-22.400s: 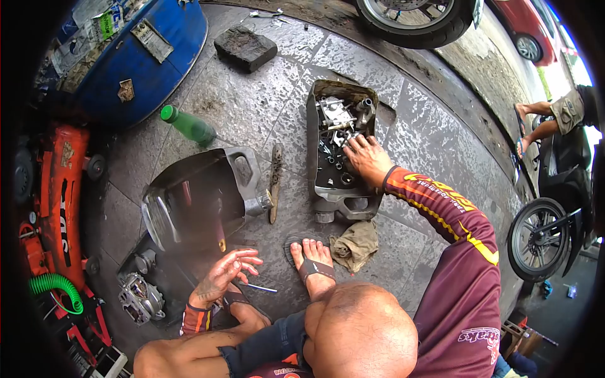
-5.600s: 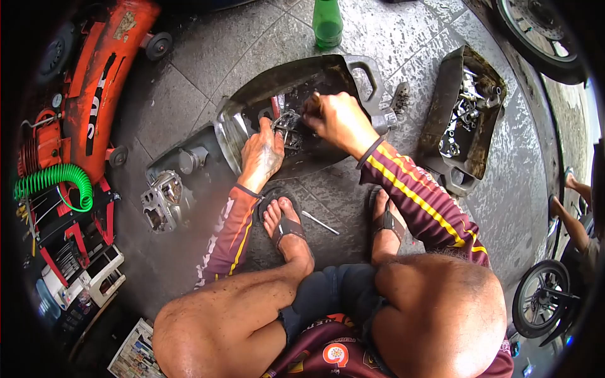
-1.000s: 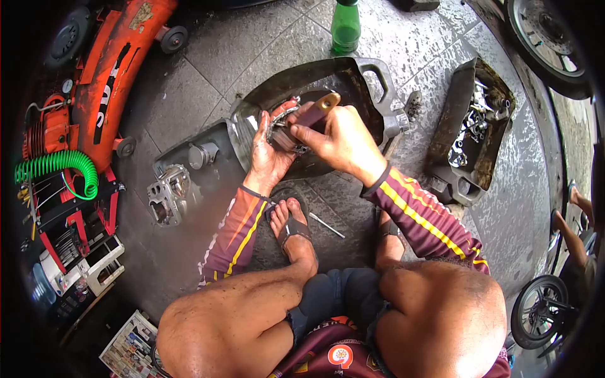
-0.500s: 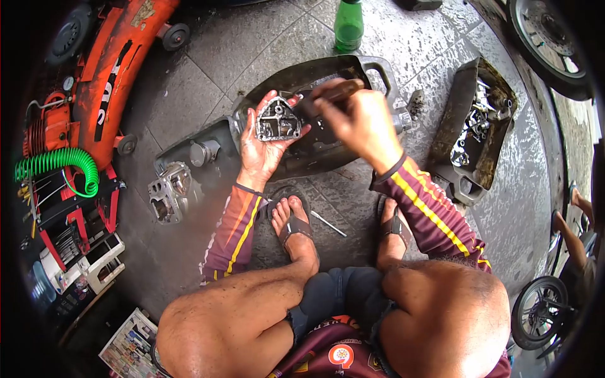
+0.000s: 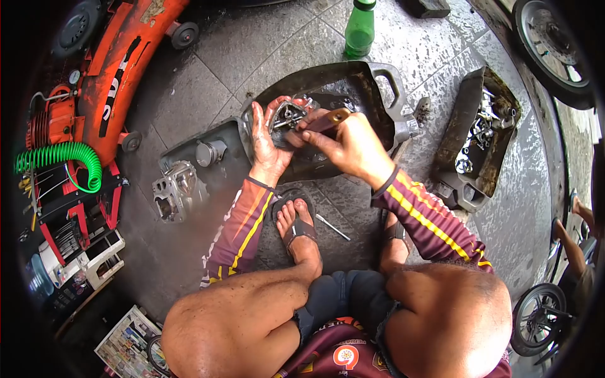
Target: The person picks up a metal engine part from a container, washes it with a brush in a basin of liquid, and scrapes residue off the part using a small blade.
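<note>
My left hand (image 5: pixel 270 146) grips a small silver engine casting (image 5: pixel 288 118) with an open, hollowed face, tilted over the dark oily basin (image 5: pixel 343 69). In my right hand (image 5: pixel 358 148) is a brush (image 5: pixel 328 121) with a brown wooden handle that has a hole in its end. Its bristle end is blurred and hidden between my hands, at the casting's lower right edge. To the left, a piston (image 5: pixel 210 152) rests in a grey tray (image 5: pixel 228 135), and a larger engine block part (image 5: pixel 175 191) sits beside it.
A dark bin (image 5: pixel 474 135) of small metal parts stands at the right. A green bottle (image 5: pixel 360 31) is behind the basin. A metal rod-like tool (image 5: pixel 333 227) lies between my feet. An orange compressor (image 5: pixel 129 63) with a green coiled hose (image 5: pixel 63 154) is at left.
My right hand has brought the brush down and left against the casting. My left hand has turned and tilted the casting towards the brush. The whole view has shifted slightly.
</note>
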A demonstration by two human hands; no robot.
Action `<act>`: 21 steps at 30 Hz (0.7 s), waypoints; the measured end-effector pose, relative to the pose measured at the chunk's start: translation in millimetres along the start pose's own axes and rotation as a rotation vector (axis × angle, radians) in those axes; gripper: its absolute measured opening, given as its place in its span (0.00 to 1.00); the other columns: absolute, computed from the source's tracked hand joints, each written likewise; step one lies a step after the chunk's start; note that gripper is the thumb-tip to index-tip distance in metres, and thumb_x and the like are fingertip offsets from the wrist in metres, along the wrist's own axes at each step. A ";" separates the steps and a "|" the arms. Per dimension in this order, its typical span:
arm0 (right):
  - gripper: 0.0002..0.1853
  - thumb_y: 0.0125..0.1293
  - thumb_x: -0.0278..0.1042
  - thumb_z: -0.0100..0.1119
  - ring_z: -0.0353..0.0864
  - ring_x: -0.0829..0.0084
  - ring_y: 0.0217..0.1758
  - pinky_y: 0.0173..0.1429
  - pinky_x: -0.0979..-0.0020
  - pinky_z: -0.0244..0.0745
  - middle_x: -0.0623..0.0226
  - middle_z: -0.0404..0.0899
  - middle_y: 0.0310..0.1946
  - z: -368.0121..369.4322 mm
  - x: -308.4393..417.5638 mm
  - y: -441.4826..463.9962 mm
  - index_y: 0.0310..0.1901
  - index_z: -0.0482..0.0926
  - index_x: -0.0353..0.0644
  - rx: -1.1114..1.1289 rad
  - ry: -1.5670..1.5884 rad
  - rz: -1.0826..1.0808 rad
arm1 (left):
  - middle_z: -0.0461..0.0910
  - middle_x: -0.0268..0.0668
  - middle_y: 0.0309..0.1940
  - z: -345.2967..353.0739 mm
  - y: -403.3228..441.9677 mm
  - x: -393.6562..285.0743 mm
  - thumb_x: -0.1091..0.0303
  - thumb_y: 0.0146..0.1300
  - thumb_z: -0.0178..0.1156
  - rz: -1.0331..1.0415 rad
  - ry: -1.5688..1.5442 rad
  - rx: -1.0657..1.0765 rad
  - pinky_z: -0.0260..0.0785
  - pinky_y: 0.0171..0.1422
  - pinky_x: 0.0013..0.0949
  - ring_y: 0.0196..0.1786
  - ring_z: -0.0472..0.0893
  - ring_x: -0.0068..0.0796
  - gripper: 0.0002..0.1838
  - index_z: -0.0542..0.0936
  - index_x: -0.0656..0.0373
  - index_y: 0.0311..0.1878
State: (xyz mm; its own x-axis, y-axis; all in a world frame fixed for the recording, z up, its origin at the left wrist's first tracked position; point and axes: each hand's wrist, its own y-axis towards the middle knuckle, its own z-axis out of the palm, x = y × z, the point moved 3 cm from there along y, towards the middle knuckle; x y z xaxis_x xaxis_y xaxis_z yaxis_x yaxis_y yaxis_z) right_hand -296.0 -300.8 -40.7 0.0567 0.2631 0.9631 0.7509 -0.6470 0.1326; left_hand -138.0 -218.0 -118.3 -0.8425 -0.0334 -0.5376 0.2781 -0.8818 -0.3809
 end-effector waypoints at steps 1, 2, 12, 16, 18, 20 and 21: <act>0.08 0.62 0.34 0.66 0.87 0.51 0.35 0.42 0.60 0.81 0.50 0.85 0.31 -5.3 -3.6 -0.1 0.39 0.86 0.39 0.045 -0.046 0.022 | 0.80 0.44 0.55 -7.3 0.5 1.8 0.35 0.74 0.43 0.025 0.036 0.056 0.74 0.65 0.52 0.60 0.80 0.43 0.33 0.76 0.58 0.58; 0.08 0.62 0.34 0.67 0.87 0.52 0.33 0.41 0.59 0.81 0.51 0.85 0.30 -11.0 -8.2 1.3 0.39 0.86 0.39 0.036 -0.165 0.062 | 0.80 0.44 0.55 -11.4 0.3 1.3 0.36 0.75 0.43 0.050 0.075 0.111 0.74 0.65 0.51 0.60 0.80 0.42 0.32 0.76 0.57 0.58; 0.09 0.63 0.31 0.66 0.88 0.54 0.36 0.42 0.62 0.82 0.51 0.85 0.32 -13.8 11.3 3.5 0.42 0.85 0.36 -0.013 -0.023 0.019 | 0.80 0.43 0.52 12.4 -4.6 0.8 0.37 0.76 0.40 0.121 0.198 0.018 0.70 0.69 0.47 0.62 0.78 0.45 0.29 0.75 0.55 0.54; 0.09 0.62 0.32 0.66 0.87 0.53 0.38 0.44 0.62 0.82 0.53 0.86 0.34 -6.6 7.7 0.8 0.40 0.85 0.36 0.087 -0.048 -0.024 | 0.81 0.43 0.49 11.4 -6.9 -0.7 0.38 0.77 0.37 0.156 0.172 0.049 0.71 0.68 0.44 0.58 0.80 0.41 0.30 0.75 0.56 0.53; 0.09 0.62 0.31 0.66 0.87 0.53 0.38 0.45 0.62 0.82 0.53 0.86 0.34 -9.8 9.3 4.7 0.40 0.85 0.37 0.043 -0.063 -0.064 | 0.81 0.44 0.48 11.0 -7.6 2.1 0.38 0.78 0.37 0.186 0.175 0.072 0.71 0.67 0.45 0.57 0.80 0.42 0.30 0.74 0.57 0.53; 0.08 0.62 0.31 0.65 0.88 0.55 0.38 0.45 0.61 0.83 0.55 0.86 0.34 -8.8 17.1 3.4 0.41 0.85 0.39 -0.003 0.038 -0.107 | 0.81 0.43 0.50 9.4 -8.2 0.6 0.39 0.77 0.40 0.175 0.189 0.058 0.72 0.67 0.46 0.57 0.80 0.42 0.29 0.74 0.56 0.54; 0.08 0.62 0.31 0.65 0.88 0.55 0.38 0.45 0.61 0.83 0.55 0.86 0.34 -7.9 14.8 0.8 0.41 0.85 0.39 -0.002 0.040 -0.102 | 0.80 0.43 0.51 11.7 -8.9 -1.2 0.39 0.77 0.42 0.182 0.197 0.048 0.73 0.66 0.47 0.57 0.81 0.42 0.28 0.74 0.55 0.55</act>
State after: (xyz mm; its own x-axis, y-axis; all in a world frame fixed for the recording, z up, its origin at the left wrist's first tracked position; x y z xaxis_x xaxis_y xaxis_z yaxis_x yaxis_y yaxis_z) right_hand -299.8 -303.1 -24.5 -0.0459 0.2989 0.9532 0.7503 -0.6196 0.2304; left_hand -144.8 -215.6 -105.5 -0.6734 -0.1056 -0.7317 0.3910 -0.8909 -0.2312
